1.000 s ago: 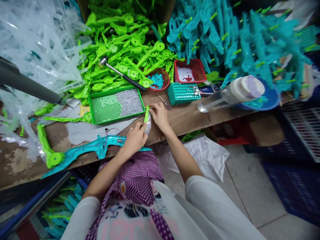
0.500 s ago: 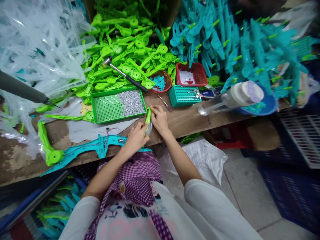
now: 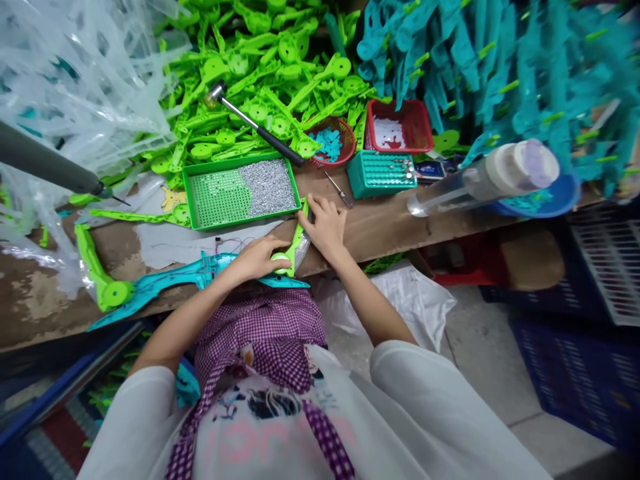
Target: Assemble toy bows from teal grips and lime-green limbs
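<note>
My left hand (image 3: pixel 257 259) grips the round near end of a bright green plastic arm piece (image 3: pixel 295 245) at the front edge of the wooden bench (image 3: pixel 380 230). My right hand (image 3: pixel 324 223) pinches the far end of the same piece, fingers closed on it. Under my left wrist lies a teal bow-shaped toy body (image 3: pixel 170 285) with thin wires and a green wheel end (image 3: pixel 116 293). Just beyond my hands sits a green tray (image 3: pixel 220 199) half covered with small silver screws.
A hammer (image 3: pixel 255 125) lies on the heap of green parts (image 3: pixel 270 73). Behind are a red round basket (image 3: pixel 330 142), a red square basket (image 3: pixel 397 127), a teal box (image 3: pixel 381 173), a small screwdriver (image 3: pixel 339 191), a clear tube with white cap (image 3: pixel 485 177), teal parts (image 3: pixel 480 60) and clear plastic bags (image 3: pixel 75 87).
My left hand has slid toward me onto the green piece's round end, and the piece now lies lower and more tilted. The view has shifted down slightly.
</note>
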`<state>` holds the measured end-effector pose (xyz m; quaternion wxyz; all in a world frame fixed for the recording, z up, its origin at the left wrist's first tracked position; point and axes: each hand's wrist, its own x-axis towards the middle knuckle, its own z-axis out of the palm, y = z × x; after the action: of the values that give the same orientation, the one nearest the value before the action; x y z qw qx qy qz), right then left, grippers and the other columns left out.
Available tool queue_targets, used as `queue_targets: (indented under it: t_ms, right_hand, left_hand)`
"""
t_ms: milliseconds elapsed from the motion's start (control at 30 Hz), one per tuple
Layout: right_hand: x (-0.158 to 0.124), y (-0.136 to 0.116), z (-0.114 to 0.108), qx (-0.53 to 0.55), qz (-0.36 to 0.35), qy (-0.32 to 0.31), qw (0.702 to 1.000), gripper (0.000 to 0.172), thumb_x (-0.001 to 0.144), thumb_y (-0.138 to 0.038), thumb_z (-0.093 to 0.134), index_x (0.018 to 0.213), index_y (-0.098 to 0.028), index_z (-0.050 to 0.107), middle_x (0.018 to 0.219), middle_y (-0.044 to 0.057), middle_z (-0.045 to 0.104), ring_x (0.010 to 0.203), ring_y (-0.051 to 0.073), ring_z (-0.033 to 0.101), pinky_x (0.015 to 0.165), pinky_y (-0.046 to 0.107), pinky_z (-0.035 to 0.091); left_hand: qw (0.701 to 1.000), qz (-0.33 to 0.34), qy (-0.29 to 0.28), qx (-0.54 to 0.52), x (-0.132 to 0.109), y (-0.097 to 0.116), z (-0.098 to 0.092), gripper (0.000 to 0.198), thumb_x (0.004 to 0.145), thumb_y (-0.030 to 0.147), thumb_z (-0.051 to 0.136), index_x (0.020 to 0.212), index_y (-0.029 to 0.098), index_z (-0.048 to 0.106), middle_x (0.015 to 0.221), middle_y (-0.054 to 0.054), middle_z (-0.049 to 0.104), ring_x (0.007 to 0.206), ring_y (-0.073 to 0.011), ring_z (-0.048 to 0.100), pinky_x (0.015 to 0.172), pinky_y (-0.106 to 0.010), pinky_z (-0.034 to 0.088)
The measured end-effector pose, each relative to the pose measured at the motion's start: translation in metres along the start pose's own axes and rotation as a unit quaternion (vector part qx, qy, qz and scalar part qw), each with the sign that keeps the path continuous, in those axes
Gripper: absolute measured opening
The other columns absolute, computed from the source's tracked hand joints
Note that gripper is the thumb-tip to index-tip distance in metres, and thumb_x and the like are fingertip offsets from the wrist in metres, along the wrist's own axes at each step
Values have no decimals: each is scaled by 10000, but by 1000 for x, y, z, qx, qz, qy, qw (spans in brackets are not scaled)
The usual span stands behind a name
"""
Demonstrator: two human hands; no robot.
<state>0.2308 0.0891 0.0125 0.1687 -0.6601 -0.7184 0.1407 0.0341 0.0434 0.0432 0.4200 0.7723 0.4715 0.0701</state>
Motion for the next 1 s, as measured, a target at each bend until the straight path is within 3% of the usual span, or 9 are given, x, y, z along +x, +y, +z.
queue_targets:
  t_ms: [233,400,533,633,867,1000]
  right_hand:
    - [10,6,-6,-14,-25,22,999,529,971,-488,341,1390,-221,522,1384,120,581,1222,324,495,1072,581,234]
    - [-5,5,-9,-18,-76,-17,997,504,999,-441,280,1441,-267,450,1530,89,438,1370,288,437,1136,589,157]
    - [-14,2,-8,-30,-91,-34,995,501,1004,-381,263,1467,-261,415,1541,84,418,1435,260,375,1189,585,53]
    - [-14,-1,-9,-40,-89,-41,994,508,1002,-362,266,1478,-247,397,1541,89,418,1451,263,350,1203,593,7]
    - [-11,-2,-6,-49,-92,-42,994,516,1006,-347,243,1471,-198,406,1547,118,403,1464,265,323,1207,599,32]
    - [-8,3,-24,-28,-102,-88,990,476,993,-397,338,1420,-236,474,1510,97,463,1454,296,336,1176,654,81]
  left_hand:
    - [1000,7,-18,-12,23,1,-7,491,795,351,696,1250,176,638,1256,-113,666,1112,-254,629,965,-369,460]
    - [1000,-9,-12,-5,22,0,-2,462,806,376,683,1224,183,654,1265,-109,667,1143,-255,624,986,-368,454]
    - [1000,0,-11,11,18,-3,-4,467,816,399,670,1234,193,653,1245,-104,676,1125,-260,627,970,-364,453]
    - [999,29,-34,11,13,-7,-12,366,861,384,611,1177,216,689,1201,-88,695,1069,-231,639,941,-336,447]
    - [1000,4,-6,-23,10,-9,-14,308,821,358,644,1038,159,735,1006,-79,741,870,-198,646,777,-299,433]
    - [999,1,-16,-39,14,-14,-14,284,789,382,669,960,171,754,883,-49,745,761,-173,623,689,-285,400]
